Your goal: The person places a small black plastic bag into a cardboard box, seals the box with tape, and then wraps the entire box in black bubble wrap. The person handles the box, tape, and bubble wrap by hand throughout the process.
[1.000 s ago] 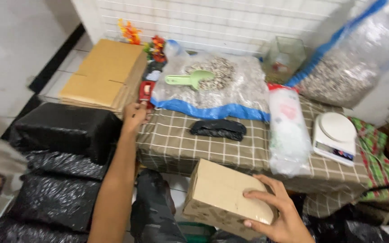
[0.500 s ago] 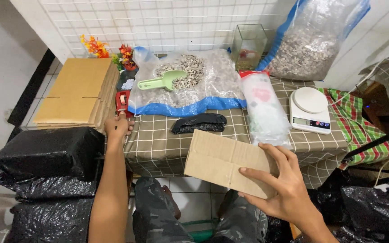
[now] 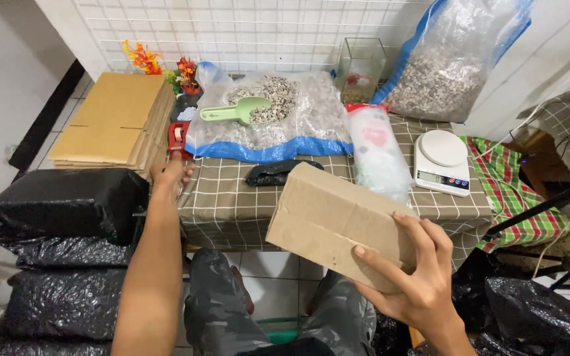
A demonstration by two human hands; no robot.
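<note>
- Brown cardboard makes up the box (image 3: 338, 224) that the right hand (image 3: 417, 277) holds in the air in front of the desk (image 3: 232, 198), fingers spread along its near edge and closed around it; the box is tilted, its long side sloping down to the right.
- The left hand (image 3: 171, 173) reaches to the desk's left edge and rests at a red tape dispenser (image 3: 178, 135); whether the fingers close on it I cannot tell.
- On the chequered cloth of the desk lie a clear bag of gravel (image 3: 272, 115) with a green scoop (image 3: 235, 111) on top, a small black bag (image 3: 278, 173) just beside the box, a narrow clear packet (image 3: 377, 151) and a white kitchen scale (image 3: 442, 161).
- Left of the desk sits a stack of flat cardboard sheets (image 3: 117, 125), with black plastic bags (image 3: 67, 204) piled below it.
- Behind, a large sack of gravel (image 3: 443, 66) leans on the wall near a small glass tank (image 3: 359, 66).
</note>
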